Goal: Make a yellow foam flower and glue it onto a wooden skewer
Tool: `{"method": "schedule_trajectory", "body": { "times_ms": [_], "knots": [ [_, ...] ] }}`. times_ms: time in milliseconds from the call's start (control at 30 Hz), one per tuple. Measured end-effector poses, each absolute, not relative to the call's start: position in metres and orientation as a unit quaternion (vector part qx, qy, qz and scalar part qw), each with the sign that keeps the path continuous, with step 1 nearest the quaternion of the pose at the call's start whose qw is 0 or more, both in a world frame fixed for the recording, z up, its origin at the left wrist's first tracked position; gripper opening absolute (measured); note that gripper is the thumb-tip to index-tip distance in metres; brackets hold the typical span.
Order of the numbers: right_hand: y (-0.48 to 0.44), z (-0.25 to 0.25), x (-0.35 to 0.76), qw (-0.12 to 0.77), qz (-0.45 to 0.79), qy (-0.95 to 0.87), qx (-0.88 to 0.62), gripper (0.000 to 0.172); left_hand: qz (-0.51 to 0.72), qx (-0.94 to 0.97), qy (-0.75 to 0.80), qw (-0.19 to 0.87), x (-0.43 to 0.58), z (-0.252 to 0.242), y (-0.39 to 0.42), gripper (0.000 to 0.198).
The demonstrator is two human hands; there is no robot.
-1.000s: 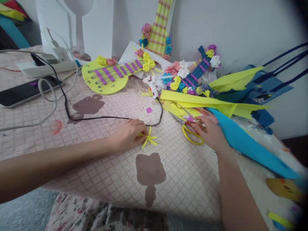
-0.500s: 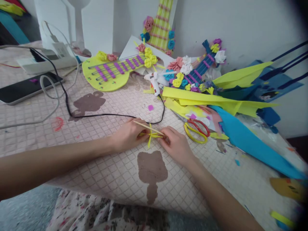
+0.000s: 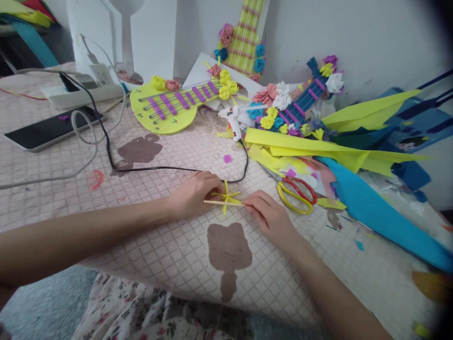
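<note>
My left hand (image 3: 196, 195) is closed, its fingertips pinching one arm of a small yellow paper flower (image 3: 227, 195) with narrow, star-like petals. A thin wooden stick (image 3: 221, 202) lies level across the flower's near side. Its right end is between the thumb and fingers of my right hand (image 3: 272, 216), and its left end reaches close under my left fingers. Whether the stick touches the petals, I cannot tell. To the right of my right hand lie scissors (image 3: 297, 195) with red and yellow handles. Beyond the hands rests a white glue gun (image 3: 233, 123).
The glue gun's black cord (image 3: 159, 167) curves just behind my hands. A yellow paper guitar (image 3: 166, 111) and a blue one (image 3: 300, 101) lie at the back. Yellow paper (image 3: 300, 141) and a blue strip (image 3: 368, 208) cover the right. A phone (image 3: 53, 127) and power strip (image 3: 85, 94) sit left.
The stick has swung from slanting over the flower to lying level at its near side. My right hand has shifted slightly away from the flower, whose petals now show more fully. The view has shifted slightly.
</note>
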State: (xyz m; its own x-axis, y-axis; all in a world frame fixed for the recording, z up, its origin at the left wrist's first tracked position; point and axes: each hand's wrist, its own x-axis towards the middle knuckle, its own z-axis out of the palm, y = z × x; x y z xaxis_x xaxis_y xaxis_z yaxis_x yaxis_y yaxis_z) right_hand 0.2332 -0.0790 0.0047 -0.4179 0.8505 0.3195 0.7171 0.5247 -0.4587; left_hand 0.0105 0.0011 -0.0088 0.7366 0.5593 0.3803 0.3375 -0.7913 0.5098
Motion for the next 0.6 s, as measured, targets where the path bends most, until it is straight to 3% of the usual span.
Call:
{"method": "schedule_trajectory", "body": {
  "times_ms": [367, 600],
  "knots": [
    [-0.0849, 0.0103, 0.2349, 0.173, 0.132, -0.865, -0.451, 0.024, 0.261, 0.909, 0.252, 0.206, 0.0106, -0.0130, 0.0028, 0.005],
    [-0.0854, 0.0049, 0.2339, 0.171, 0.089, -0.870, -0.455, 0.020, 0.255, 0.911, 0.254, 0.202, 0.0103, -0.0109, 0.0022, 0.006]
  ]
}}
